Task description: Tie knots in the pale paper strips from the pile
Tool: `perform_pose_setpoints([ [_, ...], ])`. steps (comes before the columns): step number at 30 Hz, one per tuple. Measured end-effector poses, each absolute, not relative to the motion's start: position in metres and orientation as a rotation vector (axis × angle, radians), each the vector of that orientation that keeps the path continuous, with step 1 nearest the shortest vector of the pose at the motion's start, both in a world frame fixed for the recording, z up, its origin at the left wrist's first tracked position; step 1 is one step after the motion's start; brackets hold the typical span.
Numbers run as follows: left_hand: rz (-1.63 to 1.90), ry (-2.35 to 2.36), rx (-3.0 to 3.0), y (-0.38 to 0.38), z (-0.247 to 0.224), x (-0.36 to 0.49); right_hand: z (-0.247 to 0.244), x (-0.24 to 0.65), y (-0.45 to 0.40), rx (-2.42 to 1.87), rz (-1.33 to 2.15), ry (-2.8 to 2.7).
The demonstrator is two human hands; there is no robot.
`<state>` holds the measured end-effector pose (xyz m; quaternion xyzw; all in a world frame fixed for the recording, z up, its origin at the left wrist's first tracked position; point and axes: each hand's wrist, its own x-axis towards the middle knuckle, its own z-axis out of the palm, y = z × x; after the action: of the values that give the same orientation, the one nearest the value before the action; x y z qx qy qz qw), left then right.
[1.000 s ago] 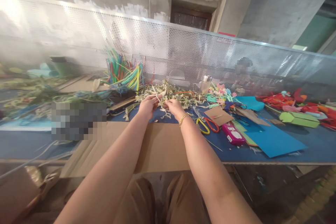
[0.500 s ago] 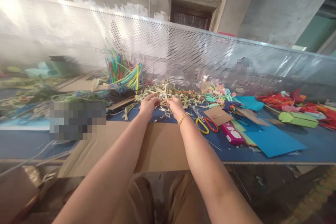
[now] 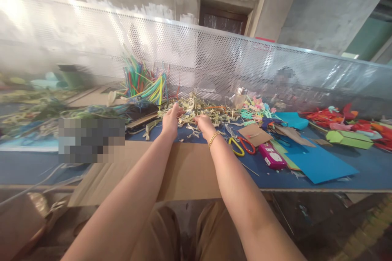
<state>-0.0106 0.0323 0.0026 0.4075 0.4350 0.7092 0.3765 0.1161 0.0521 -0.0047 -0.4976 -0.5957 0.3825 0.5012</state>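
Note:
A loose heap of pale, yellowish knotted strips (image 3: 196, 104) lies on the blue table against the perforated screen. My left hand (image 3: 171, 122) is at the heap's near left side, fingers stretched out and holding nothing that I can see. To its right, my right hand (image 3: 206, 124) is at the front of the heap with its fingertips pinched together. What sits between those fingertips is too small to make out. Below both forearms, a brown cardboard sheet (image 3: 191, 167) covers the table's front edge.
Scissors with yellow and red handles (image 3: 241, 147) lie right of my right hand, near a purple box (image 3: 272, 156) and blue paper (image 3: 318, 163). Colourful pipe-like strands (image 3: 142, 79) stand behind on the left. A jar (image 3: 240, 97) stands by the perforated metal screen (image 3: 214, 57).
My left hand has drawn slightly away from my right hand, and its fingers have straightened and lifted. My right hand stays almost in place, still pinched.

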Motion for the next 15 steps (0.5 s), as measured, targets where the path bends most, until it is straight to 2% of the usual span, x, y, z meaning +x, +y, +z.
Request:
perform_pose_setpoints([
  [6, 1.748, 1.218, 1.425, 0.037, -0.007, -0.013, 0.003, 0.113, 0.043, -1.243, 1.055, -1.303],
  [15, 1.765, 1.071, 1.072, 0.034, -0.001, -0.007, 0.007, 0.112, 0.039, -1.209, 1.11, -1.288],
])
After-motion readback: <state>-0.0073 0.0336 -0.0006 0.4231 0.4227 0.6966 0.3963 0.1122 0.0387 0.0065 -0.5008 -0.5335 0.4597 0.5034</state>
